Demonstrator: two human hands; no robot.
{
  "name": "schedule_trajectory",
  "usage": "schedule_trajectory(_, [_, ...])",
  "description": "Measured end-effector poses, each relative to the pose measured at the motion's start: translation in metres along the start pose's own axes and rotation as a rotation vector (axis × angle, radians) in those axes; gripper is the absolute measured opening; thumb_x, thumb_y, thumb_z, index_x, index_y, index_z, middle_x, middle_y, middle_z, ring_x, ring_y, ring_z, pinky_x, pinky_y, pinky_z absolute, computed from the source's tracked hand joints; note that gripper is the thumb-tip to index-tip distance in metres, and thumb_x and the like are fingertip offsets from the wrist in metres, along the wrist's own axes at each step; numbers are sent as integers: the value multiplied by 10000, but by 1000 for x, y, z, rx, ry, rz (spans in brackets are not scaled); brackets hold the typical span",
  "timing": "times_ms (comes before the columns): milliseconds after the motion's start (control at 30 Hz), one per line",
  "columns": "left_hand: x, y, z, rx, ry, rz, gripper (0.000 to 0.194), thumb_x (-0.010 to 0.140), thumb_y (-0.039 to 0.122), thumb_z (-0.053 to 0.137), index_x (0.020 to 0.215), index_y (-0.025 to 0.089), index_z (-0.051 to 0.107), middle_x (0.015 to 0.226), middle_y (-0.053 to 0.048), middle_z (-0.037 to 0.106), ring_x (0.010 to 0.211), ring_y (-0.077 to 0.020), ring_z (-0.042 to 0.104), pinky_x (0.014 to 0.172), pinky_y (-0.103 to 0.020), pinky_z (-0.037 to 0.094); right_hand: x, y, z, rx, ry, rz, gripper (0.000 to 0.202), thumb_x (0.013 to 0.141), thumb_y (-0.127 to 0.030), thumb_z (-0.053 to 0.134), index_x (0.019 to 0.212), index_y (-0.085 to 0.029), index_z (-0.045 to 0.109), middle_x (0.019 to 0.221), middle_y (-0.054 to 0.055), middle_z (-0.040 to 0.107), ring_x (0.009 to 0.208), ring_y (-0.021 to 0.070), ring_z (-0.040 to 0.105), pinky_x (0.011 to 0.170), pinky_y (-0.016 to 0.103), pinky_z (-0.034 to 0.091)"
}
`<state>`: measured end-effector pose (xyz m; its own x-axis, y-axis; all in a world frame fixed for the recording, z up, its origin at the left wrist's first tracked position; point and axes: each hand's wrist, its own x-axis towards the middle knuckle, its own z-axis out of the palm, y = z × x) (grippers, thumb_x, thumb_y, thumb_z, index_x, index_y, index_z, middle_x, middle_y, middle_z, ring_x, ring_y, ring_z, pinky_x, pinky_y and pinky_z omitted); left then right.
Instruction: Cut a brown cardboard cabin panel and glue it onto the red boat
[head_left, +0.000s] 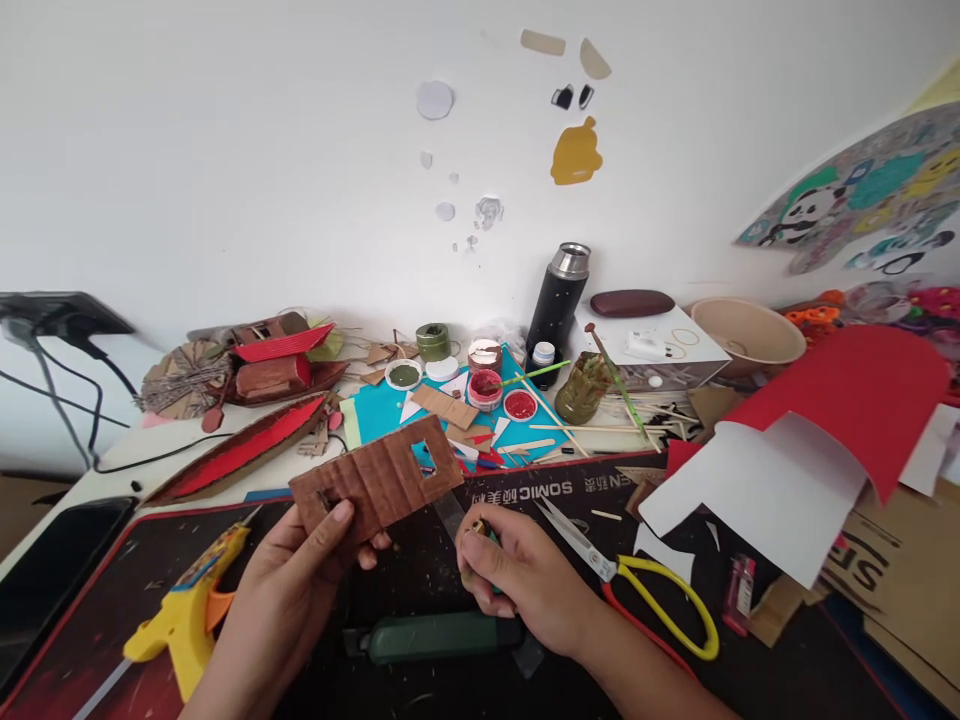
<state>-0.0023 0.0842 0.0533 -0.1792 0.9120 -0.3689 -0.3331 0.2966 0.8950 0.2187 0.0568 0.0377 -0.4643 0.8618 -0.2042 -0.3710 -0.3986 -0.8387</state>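
Observation:
My left hand pinches the lower left end of a brown painted cardboard piece, thumb on its face. The piece is held tilted above the dark mat, with ridges across it and a small square opening near its right end. Close to its lower right corner, my right hand is closed around a small cutter, whose blade points up and left behind the piece. Most of the cutter's handle is hidden by my fingers. A dark green utility knife lies below on the mat.
A yellow glue gun lies at the left, scissors at the right. Behind are model boats, open paint jars, a black flask and a bowl. Red and white sheets stand at the right.

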Motion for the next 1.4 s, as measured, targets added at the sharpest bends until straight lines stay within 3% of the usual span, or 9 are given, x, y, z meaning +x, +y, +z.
schedule_trajectory(167, [-1, -4, 2, 48, -24, 41, 491, 504, 474, 1012, 803, 175, 764, 726, -65, 767, 589, -185, 681, 501, -243, 568, 1, 3, 1, -12, 17, -5, 514, 863, -650, 780, 814, -202, 532, 613, -81, 432, 511, 64, 347, 441, 219, 203])
schedule_trajectory(400, [1, -16, -11, 191, -140, 141, 369, 705, 521, 910, 812, 205, 752, 741, -45, 767, 636, -178, 695, 611, -251, 600, 4, 10, 2, -83, 103, 45, 528, 873, -681, 738, 768, -208, 529, 598, -81, 430, 498, 66, 344, 455, 225, 224])
schedule_trajectory(600, [1, -20, -23, 514, -178, 315, 341, 817, 560, 807, 775, 226, 748, 852, -51, 799, 843, -237, 754, 803, -298, 624, 4, 9, 4, -67, 171, 105, 437, 918, -538, 713, 726, -220, 482, 552, -106, 374, 466, 57, 269, 443, 221, 207])
schedule_trajectory(833, [-6, -22, -20, 655, -172, 430, 373, 795, 585, 806, 843, 217, 776, 840, -58, 823, 782, -250, 787, 767, -330, 659, 8, 6, 6, 5, 231, 149, 315, 922, -335, 629, 687, -229, 448, 497, -116, 367, 412, 46, 226, 417, 210, 182])
schedule_trajectory(1133, [-9, -23, -19, 768, -291, 669, 175, 890, 421, 746, 980, 284, 807, 1033, -6, 828, 866, -203, 774, 847, -278, 624, 9, 4, 10, 38, 232, 233, 282, 895, -185, 524, 634, -223, 424, 444, -113, 341, 372, 45, 190, 387, 205, 119])
schedule_trajectory(1233, [-14, -18, -12, 766, -292, 669, 166, 880, 416, 753, 980, 302, 820, 984, 1, 816, 875, -211, 756, 866, -283, 607, 8, 3, 11, 50, 222, 251, 271, 881, -174, 523, 637, -226, 418, 438, -115, 335, 373, 47, 182, 386, 202, 118])
schedule_trajectory(1400, [-33, -10, 9, 625, -143, 534, 190, 780, 486, 831, 862, 315, 840, 897, -23, 797, 892, -261, 727, 915, -316, 579, 7, 2, 9, 123, 228, 281, 216, 846, -210, 532, 659, -232, 424, 444, -124, 304, 389, 49, 142, 395, 198, 89])
